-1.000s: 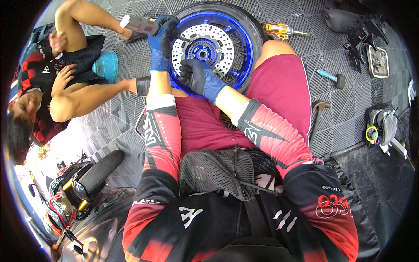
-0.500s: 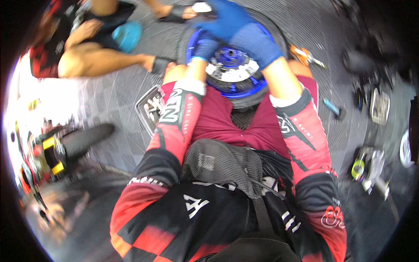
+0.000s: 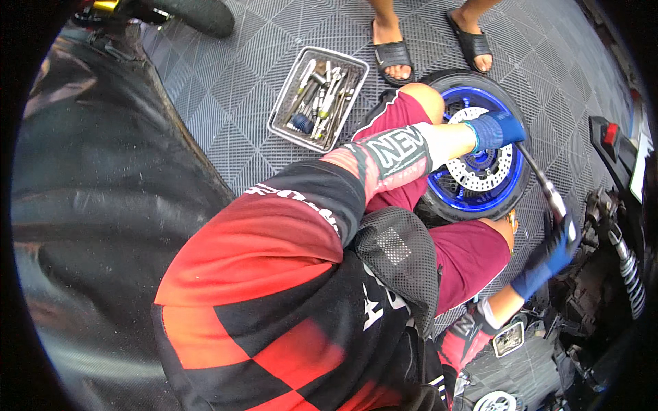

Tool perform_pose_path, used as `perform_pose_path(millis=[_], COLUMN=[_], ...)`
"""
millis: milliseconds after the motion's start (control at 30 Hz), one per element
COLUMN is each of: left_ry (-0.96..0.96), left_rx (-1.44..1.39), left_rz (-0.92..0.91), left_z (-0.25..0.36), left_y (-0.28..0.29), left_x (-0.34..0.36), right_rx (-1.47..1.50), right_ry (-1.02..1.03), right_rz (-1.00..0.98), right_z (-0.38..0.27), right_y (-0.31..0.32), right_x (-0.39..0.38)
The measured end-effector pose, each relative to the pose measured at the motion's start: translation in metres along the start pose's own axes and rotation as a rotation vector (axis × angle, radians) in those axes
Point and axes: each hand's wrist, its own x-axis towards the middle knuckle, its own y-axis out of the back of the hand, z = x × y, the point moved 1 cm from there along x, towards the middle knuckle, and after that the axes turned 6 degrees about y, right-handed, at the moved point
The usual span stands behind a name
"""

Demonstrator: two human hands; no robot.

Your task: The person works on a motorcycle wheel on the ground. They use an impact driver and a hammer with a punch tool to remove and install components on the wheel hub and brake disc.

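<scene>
A motorcycle wheel with a blue rim and a black tyre lies flat on the floor against my bent legs. On its hub side is a silver perforated brake disc. My left hand, in a blue glove, is closed over the wheel's right side, at the near end of a long metal bar. From there the bar slants down to the right, beyond the tyre. My right hand, also blue-gloved and blurred, grips its other end. My fingers hide both ends of the bar.
A tray of hand tools rests left of the wheel. Another person's sandalled feet stand just past it. Motorcycle parts with a coil-spring shock absorber crowd the right. A small tray sits lower right; a black tyre is at upper left.
My view has swung to the right. My hands were together over the wheel; now my right hand is out to the right on the bar. The other person now stands rather than crouches.
</scene>
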Motion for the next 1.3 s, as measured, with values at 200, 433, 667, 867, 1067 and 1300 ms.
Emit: perform_pose_path(millis=[200, 433, 667, 867, 1067, 1300], left_ry=[-0.248, 0.319, 0.533, 1.079, 1.114, 0.998], left_rx=[0.162, 0.055, 0.068, -0.226, -0.071, 0.215], left_rz=[-0.037, -0.106, 0.226, 0.296, 0.227, 0.554], left_z=[0.029, 0.013, -0.062, -0.064, -0.090, -0.130], left_y=[0.116, 0.205, 0.190, 0.083, 0.047, 0.089], left_x=[-0.113, -0.283, -0.445, -0.585, -0.656, -0.589], right_rx=[0.238, 0.149, -0.171, -0.673, -0.996, -0.684], right_ry=[-0.437, -0.378, -0.292, 0.547, 0.749, 0.787], right_rz=[-0.374, -0.605, -1.288, -1.679, -2.034, -1.729], right_z=[0.036, -0.012, -0.067, -0.013, 0.035, -0.019], right_y=[0.069, -0.085, -0.228, -0.327, -0.353, -0.319], right_x=[-0.062, -0.118, -0.163, -0.248, -0.293, -0.276])
